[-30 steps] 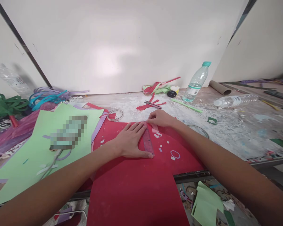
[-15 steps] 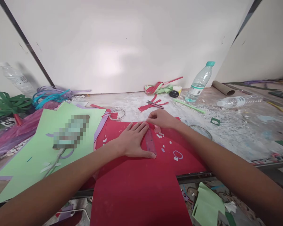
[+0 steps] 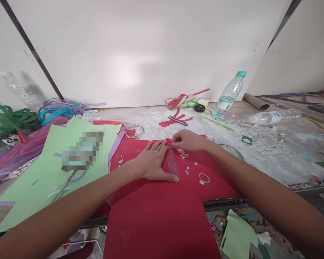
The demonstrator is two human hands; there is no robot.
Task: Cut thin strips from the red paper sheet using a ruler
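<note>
My left hand (image 3: 153,162) lies flat with fingers spread on a large sheet of red paper (image 3: 156,216). Its thumb and fingertips press on a clear ruler (image 3: 173,163), set nearly lengthwise away from me. Just right of the ruler's far end, my right hand (image 3: 187,140) is closed in a pinch at the paper's far edge. A small red flap stands up beside its fingertips, which are partly hidden. Small paper scraps (image 3: 187,172) and a purple paper ring (image 3: 204,177) lie right of the ruler.
Left is green paper (image 3: 29,187) bearing a blurred-out device (image 3: 82,151) with a cable. Behind the hands are a utility knife (image 3: 178,120), red strips (image 3: 169,123) and a tape ring (image 3: 135,131). Bottles stand (image 3: 228,97) and lie (image 3: 275,116) at right. The table's front edge (image 3: 221,205) is close.
My right hand has shifted slightly toward me and to the right, along the ruler's side, and a small red flap now shows by its fingertips. My left hand stays pressed on the ruler.
</note>
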